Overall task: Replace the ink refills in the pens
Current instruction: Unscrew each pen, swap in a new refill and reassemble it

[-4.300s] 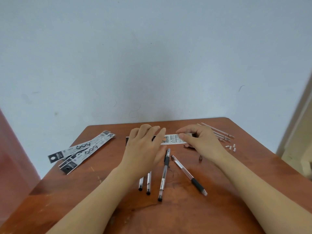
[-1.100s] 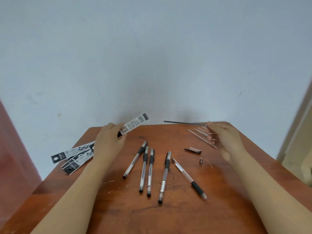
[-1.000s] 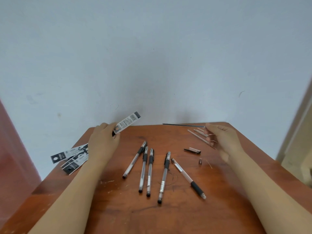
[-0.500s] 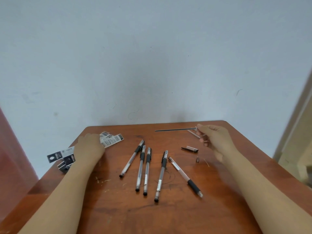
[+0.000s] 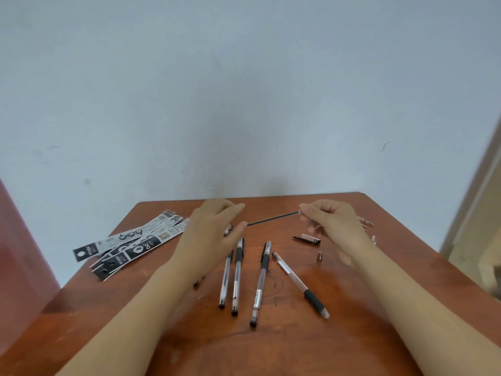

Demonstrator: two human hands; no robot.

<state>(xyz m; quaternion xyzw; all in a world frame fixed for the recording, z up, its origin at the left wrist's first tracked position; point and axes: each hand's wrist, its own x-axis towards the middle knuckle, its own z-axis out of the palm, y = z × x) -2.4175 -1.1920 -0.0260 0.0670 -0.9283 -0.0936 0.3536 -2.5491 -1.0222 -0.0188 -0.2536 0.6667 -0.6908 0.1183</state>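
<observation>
My right hand [image 5: 334, 226] pinches the right end of a thin dark refill [image 5: 272, 219] and holds it level above the wooden table [image 5: 271, 348]. My left hand [image 5: 211, 234] hovers with relaxed fingers, its thumb tip at the refill's left end. Below lie three capped pens [image 5: 260, 283], with a further pen mostly hidden under my left wrist. A clear pen barrel [image 5: 299, 284] with a black grip lies to their right, without its tip. Its black cap [image 5: 307, 239] and small metal tip cone [image 5: 320, 256] lie near my right hand.
Several black-and-white refill packets [image 5: 130, 245] are fanned out at the table's left. Loose refills [image 5: 366, 222] and tiny white caps [image 5: 373, 238] lie behind my right hand at the right edge. A pale wall stands just behind the table.
My left hand has laid the packet on the pile at the left and moved right to the refill's free end. My right hand has brought the refill lower and toward the middle.
</observation>
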